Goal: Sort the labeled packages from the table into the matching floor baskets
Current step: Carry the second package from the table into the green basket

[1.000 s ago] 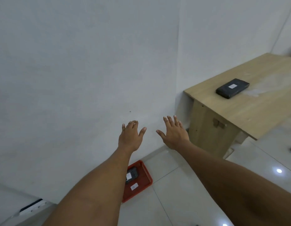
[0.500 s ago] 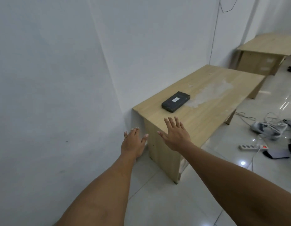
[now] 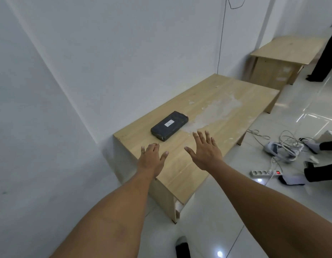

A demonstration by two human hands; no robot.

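A black wrapped package point(image 3: 169, 126) with a small white label lies flat on the near end of the light wooden table point(image 3: 226, 116), close to the wall. Both my arms stretch out over the table's near corner. My left hand point(image 3: 151, 159) hovers open, fingers spread, just short of the package. My right hand point(image 3: 205, 150) is open too, palm down, to the right of the package and apart from it. Neither hand holds anything. No floor basket is in view.
A second wooden table point(image 3: 288, 53) stands further back on the right. A power strip point(image 3: 265, 173), tangled cables point(image 3: 284, 144) and other people's feet point(image 3: 293, 180) lie on the tiled floor to the right. A white wall runs along the left. My shoe tip point(image 3: 182, 245) shows below.
The view has swung right, away from the red floor basket, and nearer the table. Both open hands now hover over the table's near end beside the package.
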